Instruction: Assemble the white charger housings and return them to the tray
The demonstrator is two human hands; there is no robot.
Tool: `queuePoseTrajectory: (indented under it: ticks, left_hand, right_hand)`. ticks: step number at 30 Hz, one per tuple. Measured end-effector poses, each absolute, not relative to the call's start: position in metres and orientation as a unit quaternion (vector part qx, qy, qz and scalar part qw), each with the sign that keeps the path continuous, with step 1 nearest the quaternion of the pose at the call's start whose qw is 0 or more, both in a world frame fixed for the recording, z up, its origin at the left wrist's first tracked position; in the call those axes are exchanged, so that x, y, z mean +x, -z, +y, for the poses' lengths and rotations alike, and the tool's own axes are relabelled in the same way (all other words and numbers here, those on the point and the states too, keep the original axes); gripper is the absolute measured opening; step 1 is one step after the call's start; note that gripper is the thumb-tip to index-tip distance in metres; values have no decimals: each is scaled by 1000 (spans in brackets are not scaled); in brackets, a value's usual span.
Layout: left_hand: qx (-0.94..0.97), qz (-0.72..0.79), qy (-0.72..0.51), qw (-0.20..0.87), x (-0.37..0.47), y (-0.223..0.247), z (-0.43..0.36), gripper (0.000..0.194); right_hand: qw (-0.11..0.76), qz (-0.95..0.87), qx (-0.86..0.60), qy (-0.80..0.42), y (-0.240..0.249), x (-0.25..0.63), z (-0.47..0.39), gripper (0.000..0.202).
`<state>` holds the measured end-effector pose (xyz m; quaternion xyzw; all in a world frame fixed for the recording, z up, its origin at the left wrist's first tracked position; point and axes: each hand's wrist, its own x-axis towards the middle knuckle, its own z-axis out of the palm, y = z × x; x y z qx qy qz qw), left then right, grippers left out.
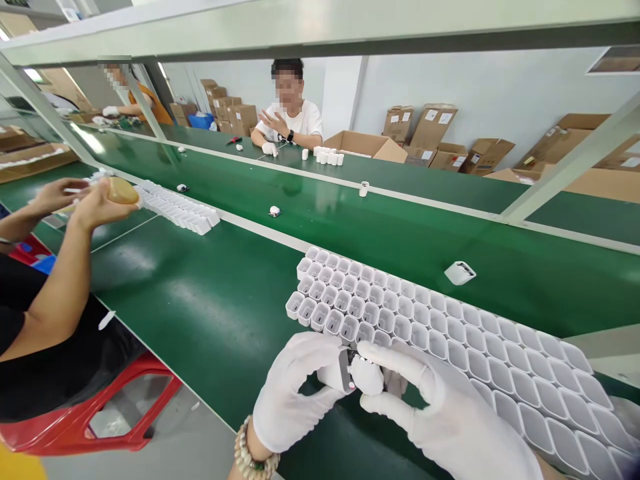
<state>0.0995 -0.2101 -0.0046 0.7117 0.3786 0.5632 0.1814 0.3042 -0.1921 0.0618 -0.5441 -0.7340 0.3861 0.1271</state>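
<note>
Both my hands wear white gloves and meet above the front edge of the green bench. Gripped by my left hand [293, 393] is a small white plastic housing [331, 372], tipped sideways with its dark open end facing right. My right hand [445, 413] pinches a white rounded part [367, 377] between thumb and fingers, right at that open end. Dark bits, perhaps a circuit board, show between the two pieces; whether they are joined I cannot tell. Behind my hands, several tight rows of open white housings [420, 310] stand upright.
A green conveyor belt [320, 210] runs beyond the bench, carrying a white housing [460, 272] and a small white part with a board [275, 211]. At left, a co-worker's hand [103, 203] holds a tan round object [123, 191]. Another person [290, 120] sits opposite.
</note>
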Motion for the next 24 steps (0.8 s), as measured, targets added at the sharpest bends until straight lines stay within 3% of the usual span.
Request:
queuePoseTrajectory:
  ticks: [4, 8, 16, 24]
  left_hand:
    - [721, 375, -552, 187, 99, 3, -210, 46]
    - [730, 375, -536, 199, 99, 0, -210, 43]
    - [731, 379, -529, 207, 102, -7, -209, 36]
    - [723, 378, -533, 222, 99, 0, -210, 42]
  right_hand:
    - [91, -737, -552, -379, -65, 301, -192, 31]
    - [64, -752, -542, -370, -69, 297, -186, 5]
    - [64, -766, -531, -356, -71, 298, -190, 19]
    - [72, -785, -502, -357, -66, 290, -184, 11]
